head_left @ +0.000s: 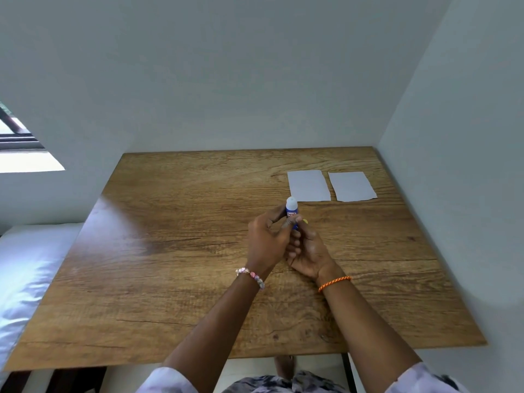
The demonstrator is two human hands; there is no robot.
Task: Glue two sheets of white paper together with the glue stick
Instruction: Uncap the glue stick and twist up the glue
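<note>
- head view: both hands met over the middle of the wooden desk (170, 251), holding the glue stick (292, 211) upright between them, its long axis pointing up and away from the person, white cap on top.
- the left hand (265, 239) had its grip pinched on the upper barrel; the right hand (307, 245) curled round the lower end.
- the left sheet (308, 185) and the right sheet (352, 186) lay flat side by side, apart, just beyond the stick and to the right; the right hand was nearer them.
- judged: the cap still had to come off.
</note>
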